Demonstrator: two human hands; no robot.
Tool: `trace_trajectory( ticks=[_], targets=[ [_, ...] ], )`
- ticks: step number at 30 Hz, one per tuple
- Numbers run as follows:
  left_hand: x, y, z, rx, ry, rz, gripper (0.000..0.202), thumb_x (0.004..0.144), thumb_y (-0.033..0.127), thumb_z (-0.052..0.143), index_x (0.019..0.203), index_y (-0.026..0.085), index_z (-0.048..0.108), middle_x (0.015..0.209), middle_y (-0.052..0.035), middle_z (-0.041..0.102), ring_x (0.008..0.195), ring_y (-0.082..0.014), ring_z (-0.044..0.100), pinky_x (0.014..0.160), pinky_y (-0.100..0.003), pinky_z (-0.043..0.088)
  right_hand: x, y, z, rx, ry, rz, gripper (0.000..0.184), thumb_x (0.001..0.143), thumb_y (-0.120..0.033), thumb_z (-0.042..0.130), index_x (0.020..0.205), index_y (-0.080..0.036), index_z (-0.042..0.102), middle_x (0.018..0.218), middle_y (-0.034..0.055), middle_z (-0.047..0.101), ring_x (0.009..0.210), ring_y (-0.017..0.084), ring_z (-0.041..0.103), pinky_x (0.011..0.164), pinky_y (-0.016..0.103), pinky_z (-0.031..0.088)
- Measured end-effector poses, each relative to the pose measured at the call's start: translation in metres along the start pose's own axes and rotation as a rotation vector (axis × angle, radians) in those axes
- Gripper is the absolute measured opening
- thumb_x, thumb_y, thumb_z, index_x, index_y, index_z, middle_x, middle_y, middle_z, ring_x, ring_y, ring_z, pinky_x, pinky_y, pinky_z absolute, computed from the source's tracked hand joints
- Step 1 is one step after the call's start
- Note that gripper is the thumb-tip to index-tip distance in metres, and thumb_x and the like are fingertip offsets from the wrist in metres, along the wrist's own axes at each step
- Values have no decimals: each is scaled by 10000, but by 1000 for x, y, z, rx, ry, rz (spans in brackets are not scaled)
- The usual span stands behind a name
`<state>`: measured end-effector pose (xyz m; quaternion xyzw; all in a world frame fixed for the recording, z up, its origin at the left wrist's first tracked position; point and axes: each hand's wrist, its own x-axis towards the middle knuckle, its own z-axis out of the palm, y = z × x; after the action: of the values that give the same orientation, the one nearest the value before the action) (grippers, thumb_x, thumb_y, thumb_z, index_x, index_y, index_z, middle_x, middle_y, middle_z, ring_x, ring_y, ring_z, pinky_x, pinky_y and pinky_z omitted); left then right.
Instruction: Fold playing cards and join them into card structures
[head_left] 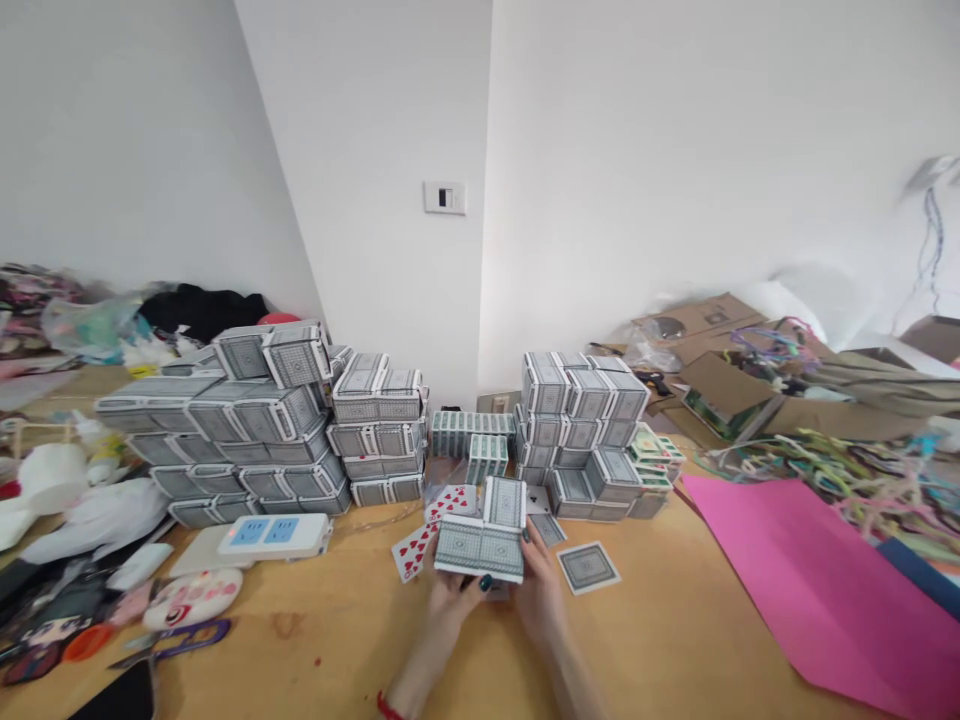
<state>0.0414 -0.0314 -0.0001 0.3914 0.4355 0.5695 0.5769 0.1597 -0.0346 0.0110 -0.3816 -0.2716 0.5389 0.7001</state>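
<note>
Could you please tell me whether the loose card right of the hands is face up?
Face down: the loose card shows its grey patterned back.

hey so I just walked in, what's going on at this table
A person's left hand and right hand hold a block faced with playing-card backs between them. Two heart cards and a face-down card lie nearby on the table. Stacks of similar blocks stand farther back.

Wooden table (285, 685): card-block stacks (255, 408), face-down card (589, 567), scissors (193, 637) left, pink sheet (817, 570) right.
</note>
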Motion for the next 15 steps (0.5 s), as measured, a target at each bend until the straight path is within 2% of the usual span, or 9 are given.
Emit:
trace_trajectory(
  ticks=[3, 5, 8, 11, 15],
  targets=[
    [-8, 12, 3, -116, 18, -108, 708, 586, 369, 660, 1194, 286, 308, 1112, -68, 548, 998, -244, 531, 766, -387, 478, -2, -7, 0, 49, -112, 66, 523, 635, -379, 603, 1127, -232, 500, 1049, 57, 598, 909, 247, 568, 699, 345, 459],
    [-11, 23, 4, -129, 28, -77, 680, 586, 330, 667, 1176, 249, 338, 1092, -70, 560, 998, -239, 531, 779, -365, 472, -2, -8, -3, 18, -122, 51, 510, 640, -367, 604, 1120, -226, 506, 1066, 64, 587, 941, 250, 551, 733, 351, 446],
    [-9, 38, 6, -70, 80, 20, 681, 544, 264, 700, 1139, 219, 372, 1029, -61, 584, 935, -215, 563, 818, -333, 448, 5, -5, -12, -134, 37, -82, 429, 660, -396, 577, 1056, -234, 552, 1084, 58, 572, 979, 244, 521, 774, 361, 426],
    [-2, 50, 7, -36, 72, 101, 673, 527, 262, 700, 1117, 229, 378, 1036, -54, 573, 945, -215, 555, 820, -334, 442, 13, -2, -24, -478, 174, -292, 315, 668, -369, 566, 933, -208, 621, 993, 77, 602, 963, 241, 510, 856, 400, 363],
    [11, 62, 7, 55, 27, 170, 691, 540, 231, 690, 1142, 240, 351, 1099, -69, 522, 932, -196, 552, 811, -326, 444, 20, 2, -33, -728, 199, -433, 272, 661, -288, 554, 911, -221, 638, 1050, 85, 571, 1030, 251, 457, 931, 429, 281]
  ],
)
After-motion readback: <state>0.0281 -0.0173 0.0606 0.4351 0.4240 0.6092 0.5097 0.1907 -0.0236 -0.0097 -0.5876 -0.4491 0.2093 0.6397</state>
